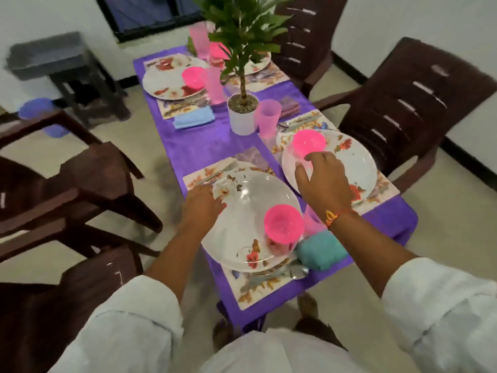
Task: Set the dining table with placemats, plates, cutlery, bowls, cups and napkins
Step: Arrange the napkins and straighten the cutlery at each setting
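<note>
Purple tablecloth (204, 141) covers a narrow dining table standing on a pale tiled floor, with dark brown chairs (403, 109) drawn up along both long sides. At the near left corner a floral placemat (258, 289) carries the near plate (242, 219), a white plate with flower prints. A pink bowl (283, 224) stands on the plate's right part. The left hand (204, 203) holds the plate at its far-left rim, fingers curled over the edge, though blur hides the fingertips. A fork (217, 172) lies on the placemat just beyond that hand, and a spoon (295, 271) lies at the plate's near edge. A teal napkin (320, 251) sits just beside the plate on its right.

At the near right corner, a second plate (349, 162) holds another pink bowl (309, 144) at its far-left part. The right hand (320, 179) hovers over this plate, thumb spread wide, fingers bent down against the bowl's near side; I cannot tell whether they grip it. An orange thread band circles that wrist.

A potted plant (243, 114) in a white pot stands mid-table with a pink cup (267, 118) touching its right side. Toward the far end lie a blue napkin (193, 119), a purple napkin (289, 106) and two more set plates, the left one (172, 79) bearing a pink bowl.
</note>
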`<state>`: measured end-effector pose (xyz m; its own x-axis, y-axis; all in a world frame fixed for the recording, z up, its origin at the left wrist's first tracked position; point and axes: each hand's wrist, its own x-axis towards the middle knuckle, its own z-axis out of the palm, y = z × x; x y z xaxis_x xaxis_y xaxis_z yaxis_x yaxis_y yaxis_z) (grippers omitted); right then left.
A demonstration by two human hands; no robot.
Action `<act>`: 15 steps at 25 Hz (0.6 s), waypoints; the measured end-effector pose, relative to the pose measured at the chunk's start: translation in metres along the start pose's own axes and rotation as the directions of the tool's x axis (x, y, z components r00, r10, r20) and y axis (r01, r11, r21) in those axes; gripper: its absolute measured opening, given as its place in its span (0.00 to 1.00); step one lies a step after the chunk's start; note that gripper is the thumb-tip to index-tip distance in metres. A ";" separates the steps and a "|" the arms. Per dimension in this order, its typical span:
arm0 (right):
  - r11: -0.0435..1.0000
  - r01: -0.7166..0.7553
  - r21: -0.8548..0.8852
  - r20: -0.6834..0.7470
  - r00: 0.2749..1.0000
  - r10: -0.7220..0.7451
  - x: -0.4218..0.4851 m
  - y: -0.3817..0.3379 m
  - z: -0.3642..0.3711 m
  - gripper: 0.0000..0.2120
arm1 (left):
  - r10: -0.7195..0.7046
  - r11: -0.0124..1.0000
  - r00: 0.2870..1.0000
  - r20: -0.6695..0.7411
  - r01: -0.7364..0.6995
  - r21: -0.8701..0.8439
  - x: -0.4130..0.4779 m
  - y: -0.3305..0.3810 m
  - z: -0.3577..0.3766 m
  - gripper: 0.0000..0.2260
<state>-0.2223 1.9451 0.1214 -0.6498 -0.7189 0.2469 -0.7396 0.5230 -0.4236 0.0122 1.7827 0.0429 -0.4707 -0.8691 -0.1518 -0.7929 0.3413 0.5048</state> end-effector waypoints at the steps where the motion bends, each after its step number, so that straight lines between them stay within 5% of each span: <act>1: 1.000 -0.012 0.020 -0.035 0.999 0.013 -0.018 -0.012 -0.004 0.19 | 0.019 1.000 1.000 0.021 -0.019 -0.013 -0.002 -0.004 -0.005 0.22; 5: 0.983 -0.109 0.147 -0.029 0.993 0.114 -0.093 -0.036 -0.008 0.10 | 0.081 0.995 0.994 0.073 -0.076 -0.065 -0.008 -0.015 -0.018 0.33; 9: 0.913 -0.333 0.236 0.075 0.943 0.325 -0.159 -0.026 0.009 0.11 | 0.139 0.988 0.988 0.073 -0.134 -0.072 -0.020 -0.013 -0.029 0.19; 15: 0.712 -0.644 0.282 0.201 0.765 0.612 -0.217 -0.013 0.044 0.10 | 0.183 0.983 0.977 0.110 -0.184 -0.002 -0.019 -0.012 -0.034 0.18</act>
<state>-0.0637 2.0737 0.0348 -0.9142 -0.3220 -0.2459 -0.0588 0.7059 -0.7059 0.0441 1.7832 0.0690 -0.6474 -0.7473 -0.1494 -0.6920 0.4944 0.5261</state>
